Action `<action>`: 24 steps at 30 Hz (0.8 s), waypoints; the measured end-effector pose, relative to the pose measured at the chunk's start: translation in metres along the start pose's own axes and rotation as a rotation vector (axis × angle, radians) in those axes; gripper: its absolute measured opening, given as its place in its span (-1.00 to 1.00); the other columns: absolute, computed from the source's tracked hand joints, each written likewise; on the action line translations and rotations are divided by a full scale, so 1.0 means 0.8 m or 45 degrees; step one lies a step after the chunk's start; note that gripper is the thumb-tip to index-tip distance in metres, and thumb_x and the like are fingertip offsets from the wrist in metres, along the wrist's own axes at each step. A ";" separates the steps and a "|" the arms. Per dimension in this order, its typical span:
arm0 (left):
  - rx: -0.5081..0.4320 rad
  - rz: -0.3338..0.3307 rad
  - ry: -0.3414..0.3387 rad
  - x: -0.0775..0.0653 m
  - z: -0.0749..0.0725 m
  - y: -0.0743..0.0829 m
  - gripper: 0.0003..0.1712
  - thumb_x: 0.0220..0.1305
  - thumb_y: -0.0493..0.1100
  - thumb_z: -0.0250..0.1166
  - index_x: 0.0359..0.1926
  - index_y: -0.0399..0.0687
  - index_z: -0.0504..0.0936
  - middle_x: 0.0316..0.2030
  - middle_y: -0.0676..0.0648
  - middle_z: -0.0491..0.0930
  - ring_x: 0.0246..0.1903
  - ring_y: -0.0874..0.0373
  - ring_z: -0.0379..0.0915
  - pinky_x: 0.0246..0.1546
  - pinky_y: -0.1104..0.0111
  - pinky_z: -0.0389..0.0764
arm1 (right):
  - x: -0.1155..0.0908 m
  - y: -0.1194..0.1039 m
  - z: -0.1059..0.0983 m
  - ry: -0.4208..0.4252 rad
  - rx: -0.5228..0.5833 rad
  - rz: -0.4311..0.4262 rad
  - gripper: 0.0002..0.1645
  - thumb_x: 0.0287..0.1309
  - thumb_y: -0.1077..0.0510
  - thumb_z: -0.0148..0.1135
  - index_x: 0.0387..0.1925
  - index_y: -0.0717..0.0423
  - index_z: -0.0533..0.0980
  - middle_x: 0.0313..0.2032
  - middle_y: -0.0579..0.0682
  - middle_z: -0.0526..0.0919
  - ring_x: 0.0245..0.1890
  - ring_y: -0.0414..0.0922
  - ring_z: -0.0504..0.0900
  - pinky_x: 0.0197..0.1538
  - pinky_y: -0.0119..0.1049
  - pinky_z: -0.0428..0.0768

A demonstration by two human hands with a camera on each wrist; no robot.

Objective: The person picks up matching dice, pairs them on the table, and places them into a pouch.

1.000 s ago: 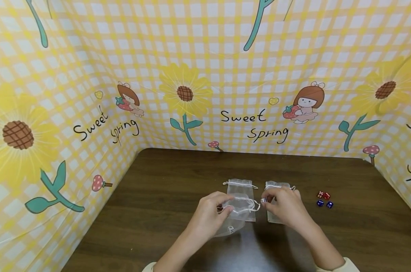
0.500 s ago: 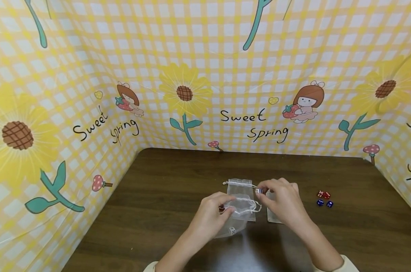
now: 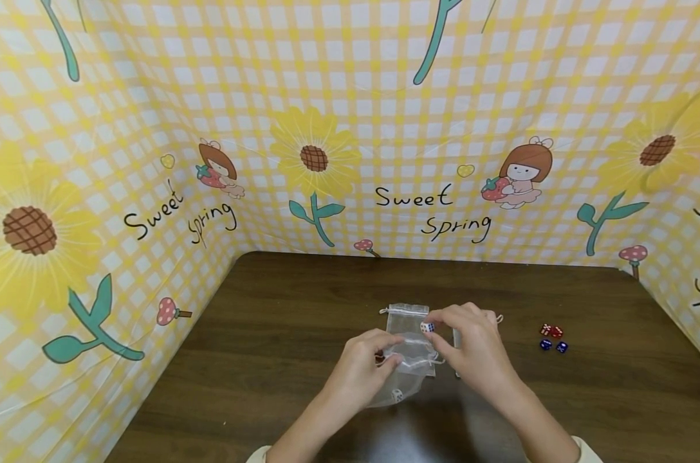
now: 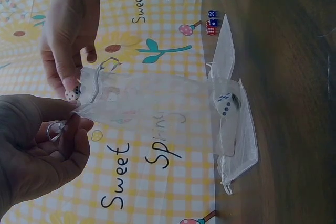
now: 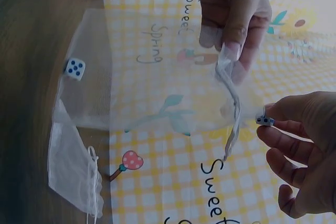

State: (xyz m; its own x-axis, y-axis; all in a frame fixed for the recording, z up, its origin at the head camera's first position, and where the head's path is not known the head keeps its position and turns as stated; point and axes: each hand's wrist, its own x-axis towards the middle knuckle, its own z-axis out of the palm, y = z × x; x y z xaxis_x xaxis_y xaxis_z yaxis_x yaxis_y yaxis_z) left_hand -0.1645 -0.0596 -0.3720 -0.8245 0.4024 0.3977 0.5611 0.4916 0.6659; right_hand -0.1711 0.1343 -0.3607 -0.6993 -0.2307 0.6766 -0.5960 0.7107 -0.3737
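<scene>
My left hand [image 3: 358,366] pinches the rim of a sheer white drawstring pouch [image 4: 152,95], whose mouth gapes toward the right. A white die [image 5: 75,69] lies at the bottom of that pouch, visible through the mesh. Between thumb and fingertips my right hand [image 3: 474,341] holds a second white die [image 3: 427,327], with coloured dots, just by the pouch's mouth. In the right wrist view this held die [image 5: 264,120] is close to the drawstring edge. Whether it is over the opening or beside it, I cannot tell.
Two more sheer pouches lie flat on the dark wooden table [image 3: 269,321]: one pouch [image 3: 405,318] behind my left hand, another [image 5: 73,166] partly covered by my right. Red dice [image 3: 551,330] and blue dice [image 3: 553,346] sit to the right. A checked yellow cloth [image 3: 385,128] hangs behind.
My right hand has moved left with the white die, from over the right-hand pouch to the mouth of the held pouch. The left hand has stayed almost still.
</scene>
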 end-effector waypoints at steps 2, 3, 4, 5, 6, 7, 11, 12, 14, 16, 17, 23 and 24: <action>-0.001 -0.003 -0.006 0.000 0.000 0.000 -0.71 0.06 -0.40 0.33 -0.13 -0.29 0.63 -0.26 -0.12 0.61 -0.41 0.28 0.45 -0.38 0.54 0.52 | -0.001 -0.002 0.001 0.000 -0.015 -0.050 -0.65 -0.33 0.29 0.54 -0.38 -0.01 0.62 -0.39 -0.20 0.65 -0.33 -0.22 0.48 -0.21 -0.11 0.29; 0.000 -0.003 -0.008 0.000 0.000 0.001 -0.71 0.06 -0.40 0.33 -0.13 -0.29 0.63 -0.25 -0.11 0.61 -0.40 0.28 0.45 -0.38 0.54 0.52 | -0.001 -0.004 0.002 -0.004 -0.017 -0.073 -0.64 -0.34 0.29 0.54 -0.39 -0.02 0.62 -0.39 -0.21 0.65 -0.34 -0.23 0.48 -0.22 -0.12 0.29; 0.003 -0.003 -0.009 0.000 0.000 0.001 -0.71 0.06 -0.40 0.33 -0.12 -0.29 0.63 -0.25 -0.11 0.61 -0.40 0.28 0.45 -0.38 0.54 0.51 | -0.002 -0.005 0.003 -0.009 -0.019 -0.096 -0.63 -0.35 0.29 0.54 -0.39 -0.03 0.62 -0.39 -0.22 0.65 -0.35 -0.24 0.47 -0.23 -0.12 0.30; 0.005 -0.006 -0.012 0.000 0.000 0.001 -0.71 0.06 -0.40 0.33 -0.12 -0.29 0.63 -0.25 -0.11 0.61 -0.40 0.28 0.45 -0.38 0.54 0.51 | -0.003 -0.007 0.003 -0.016 -0.019 -0.118 -0.63 -0.36 0.30 0.54 -0.39 -0.03 0.61 -0.39 -0.23 0.64 -0.35 -0.24 0.47 -0.23 -0.12 0.30; 0.004 -0.009 -0.016 0.000 0.000 0.002 -0.71 0.07 -0.40 0.32 -0.12 -0.28 0.63 -0.24 -0.11 0.61 -0.40 0.27 0.45 -0.37 0.54 0.51 | -0.004 -0.008 0.004 -0.023 -0.019 -0.139 -0.62 -0.36 0.30 0.54 -0.39 -0.04 0.61 -0.38 -0.24 0.64 -0.35 -0.25 0.46 -0.24 -0.13 0.29; 0.002 -0.011 -0.019 0.000 0.000 0.002 -0.71 0.07 -0.40 0.32 -0.11 -0.28 0.63 -0.24 -0.11 0.61 -0.40 0.27 0.45 -0.37 0.54 0.51 | -0.005 -0.009 0.005 -0.030 -0.014 -0.160 -0.62 -0.37 0.30 0.54 -0.40 -0.04 0.60 -0.38 -0.25 0.64 -0.36 -0.26 0.45 -0.25 -0.14 0.28; -0.005 -0.009 -0.022 0.001 0.001 0.003 -0.69 0.07 -0.41 0.32 -0.10 -0.26 0.62 -0.24 -0.08 0.60 -0.39 0.27 0.45 -0.37 0.54 0.51 | -0.008 -0.013 0.009 -0.060 -0.015 -0.231 -0.61 -0.36 0.31 0.54 -0.38 -0.05 0.61 -0.35 -0.25 0.63 -0.32 -0.25 0.44 -0.25 -0.15 0.25; -0.008 -0.004 -0.019 0.001 0.002 0.003 -0.69 0.06 -0.41 0.32 -0.10 -0.27 0.62 -0.24 -0.08 0.61 -0.38 0.27 0.46 -0.36 0.54 0.51 | -0.009 -0.014 0.010 -0.067 -0.024 -0.247 -0.60 -0.36 0.30 0.54 -0.37 -0.06 0.62 -0.34 -0.25 0.63 -0.31 -0.24 0.44 -0.27 -0.16 0.24; -0.010 0.004 -0.011 0.001 0.003 0.002 -0.69 0.06 -0.42 0.32 -0.10 -0.28 0.62 -0.24 -0.07 0.61 -0.37 0.27 0.47 -0.36 0.54 0.51 | -0.010 -0.015 0.011 -0.080 -0.040 -0.272 -0.60 -0.36 0.29 0.53 -0.36 -0.07 0.63 -0.33 -0.24 0.62 -0.28 -0.23 0.44 -0.27 -0.17 0.23; -0.008 0.009 -0.010 0.001 0.003 0.002 -0.70 0.06 -0.42 0.32 -0.11 -0.29 0.62 -0.23 -0.08 0.61 -0.36 0.26 0.48 -0.36 0.55 0.52 | -0.011 -0.016 0.013 -0.089 -0.055 -0.288 -0.60 -0.36 0.28 0.53 -0.35 -0.08 0.64 -0.32 -0.24 0.61 -0.26 -0.22 0.44 -0.28 -0.19 0.21; -0.008 0.008 -0.012 0.001 0.003 0.002 -0.70 0.07 -0.42 0.32 -0.11 -0.30 0.62 -0.23 -0.08 0.61 -0.35 0.26 0.48 -0.35 0.55 0.52 | -0.011 -0.016 0.013 -0.090 -0.059 -0.293 -0.60 -0.36 0.28 0.53 -0.35 -0.08 0.64 -0.32 -0.23 0.61 -0.26 -0.22 0.44 -0.29 -0.20 0.21; 0.000 0.000 -0.019 0.001 0.001 0.003 -0.70 0.07 -0.41 0.32 -0.11 -0.30 0.62 -0.22 -0.10 0.60 -0.36 0.25 0.48 -0.35 0.55 0.52 | -0.012 -0.017 0.014 -0.062 -0.026 -0.267 -0.55 -0.38 0.37 0.51 -0.34 -0.08 0.64 -0.31 -0.22 0.60 -0.26 -0.20 0.45 -0.28 -0.19 0.20; 0.000 0.000 -0.020 0.001 0.001 0.003 -0.71 0.08 -0.41 0.32 -0.11 -0.30 0.62 -0.22 -0.11 0.60 -0.36 0.25 0.48 -0.35 0.55 0.52 | -0.011 -0.017 0.013 -0.050 -0.015 -0.259 -0.55 -0.39 0.38 0.50 -0.35 -0.07 0.64 -0.32 -0.22 0.60 -0.27 -0.20 0.45 -0.27 -0.18 0.21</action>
State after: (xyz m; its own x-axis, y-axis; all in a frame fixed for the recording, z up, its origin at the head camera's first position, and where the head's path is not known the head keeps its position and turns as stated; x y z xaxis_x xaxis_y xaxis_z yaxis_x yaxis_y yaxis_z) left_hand -0.1634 -0.0572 -0.3706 -0.8231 0.4148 0.3878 0.5614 0.4914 0.6658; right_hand -0.1611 0.1199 -0.3686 -0.5803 -0.3958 0.7117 -0.7219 0.6545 -0.2246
